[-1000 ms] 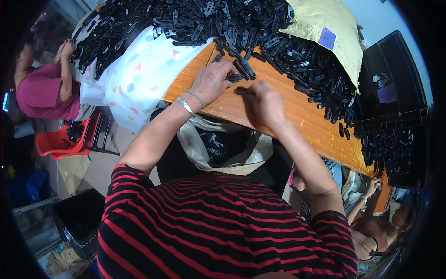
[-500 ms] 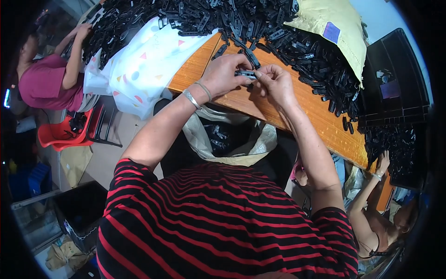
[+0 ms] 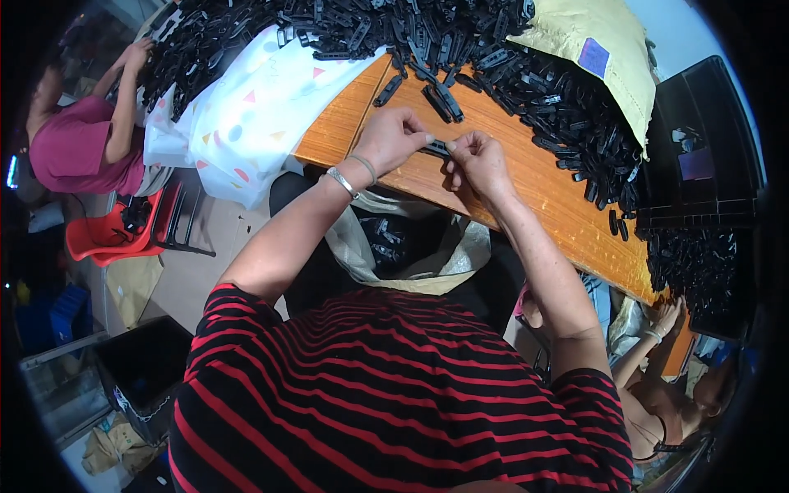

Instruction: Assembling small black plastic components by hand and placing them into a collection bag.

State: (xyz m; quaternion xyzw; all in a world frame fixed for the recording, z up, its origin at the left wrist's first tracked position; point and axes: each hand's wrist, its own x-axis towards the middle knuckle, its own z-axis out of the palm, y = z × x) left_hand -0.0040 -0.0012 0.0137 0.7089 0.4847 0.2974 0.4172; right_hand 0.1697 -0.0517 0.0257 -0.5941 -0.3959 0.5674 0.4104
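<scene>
A small black elongated plastic part [image 3: 436, 148] is held above the near edge of the wooden table [image 3: 567, 222]. My left hand [image 3: 390, 144] pinches its left end between thumb and fingers. At the other end, my right hand [image 3: 479, 164] closes on it with thumb and forefinger; the fingers cover much of the part. Just beyond my hands, a few similar black parts [image 3: 442, 103] lie loose on the wood. A great heap of them [image 3: 419, 33] spreads over the far side of the table. Below the table edge, in my lap, an open woven sack [image 3: 353, 246] holds more dark parts.
A yellowish sack [image 3: 592, 49] lies on the heap at the far right. White patterned plastic sheeting [image 3: 255, 115] drapes over the table's left side. One co-worker [image 3: 82, 140] sits at the left near a red chair [image 3: 111, 234], another [image 3: 649, 394] at the right. A black bin [image 3: 144, 370] stands lower left.
My left hand has turned and drawn back slightly, now gripping the part at its end, lower toward the table edge. The co-worker's hand at the right has moved nearer the table edge.
</scene>
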